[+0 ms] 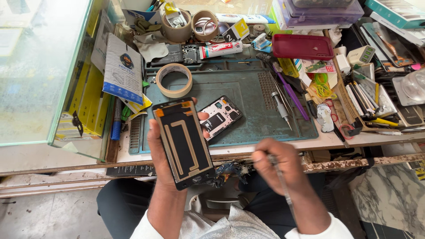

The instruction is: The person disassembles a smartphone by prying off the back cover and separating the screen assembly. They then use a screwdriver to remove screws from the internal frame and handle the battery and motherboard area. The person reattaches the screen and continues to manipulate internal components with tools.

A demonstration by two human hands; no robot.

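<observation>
1. Left hand (166, 152) closed around phone screen panel (183, 141), held upright above tabletop (310, 142) edge.
2. Right hand (276, 163) pinching thin metal tool (283, 188).
3. Opened phone body (220, 117) lying on blue-green mat (248, 95).

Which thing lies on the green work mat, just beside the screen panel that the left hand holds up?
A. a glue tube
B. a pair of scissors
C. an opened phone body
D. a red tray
C: the opened phone body lies on the green work mat right beside the screen panel held up in the left hand.
</observation>
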